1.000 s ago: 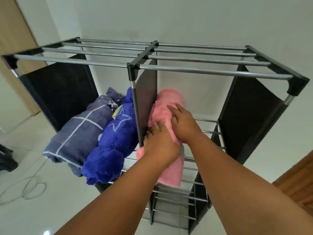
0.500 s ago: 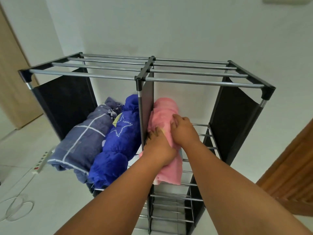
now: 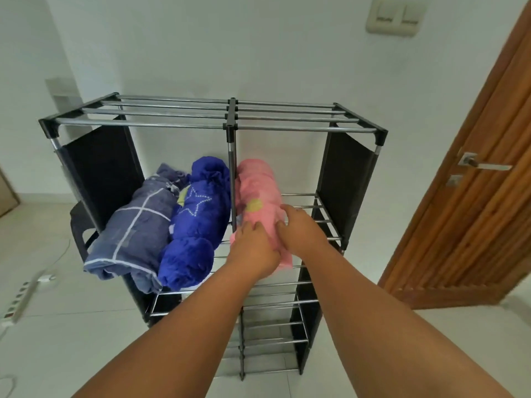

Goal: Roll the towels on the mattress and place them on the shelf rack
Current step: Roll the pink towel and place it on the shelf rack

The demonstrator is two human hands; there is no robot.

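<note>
A black and silver shelf rack (image 3: 290, 129) stands against the white wall. A rolled pink towel (image 3: 255, 188) lies on the right half of its second tier, against the centre post. My left hand (image 3: 253, 248) and my right hand (image 3: 298, 231) both rest on the towel's near end, fingers curled around the fabric. On the left half of the same tier lie a rolled dark blue towel (image 3: 198, 222) with star patterns and a rolled grey-blue checked towel (image 3: 135, 237), both overhanging the front edge. The mattress is out of view.
A wooden door (image 3: 471, 202) with a metal handle (image 3: 482, 165) stands at the right. A white power strip (image 3: 20, 297) and cable lie on the tiled floor at the left. Lower rack tiers (image 3: 273, 326) show bare rods. A light switch (image 3: 395, 17) is on the wall.
The view has pulled back and up from the rack, so more of the door and wall shows. Both hands have slid down toward the near end of the pink towel.
</note>
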